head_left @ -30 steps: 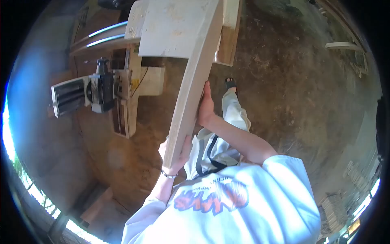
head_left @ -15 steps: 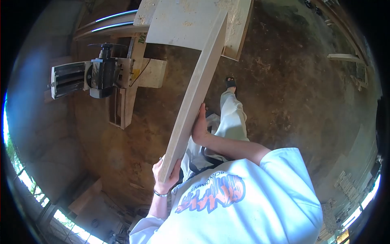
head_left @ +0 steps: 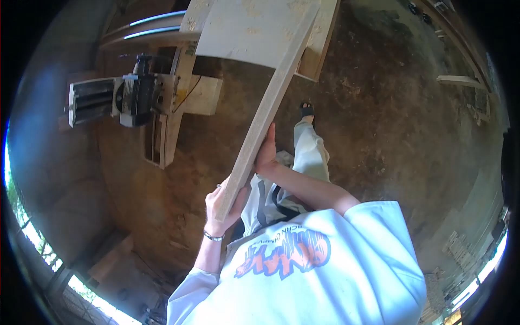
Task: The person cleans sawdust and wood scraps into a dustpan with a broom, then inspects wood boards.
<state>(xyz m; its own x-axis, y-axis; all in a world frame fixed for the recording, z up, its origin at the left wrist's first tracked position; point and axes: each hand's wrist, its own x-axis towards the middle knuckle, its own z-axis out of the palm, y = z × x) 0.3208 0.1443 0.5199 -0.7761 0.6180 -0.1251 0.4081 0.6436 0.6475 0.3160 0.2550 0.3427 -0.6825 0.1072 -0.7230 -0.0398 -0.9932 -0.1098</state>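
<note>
A long wooden board slants from close to my body up over a pale, sawdust-strewn work surface. At its near end, my left hand is wrapped round it, thumb on one side and fingers on the other. Further along, my right hand presses against the right side of the board, partly hidden by it; its thumb points up along the edge. The board's far end lies over the work surface near the top of the view.
To the left stands a machine with a dark motor and a blade-like disc, mounted on a wooden frame. Two shiny rails run at the upper left. Wood pieces lie at the right. Sawdust marks the brown floor.
The board has slid forward over the work surface and rolled a little, showing a narrower face. My left hand has moved forward with it; my right hand has shifted slightly forward.
</note>
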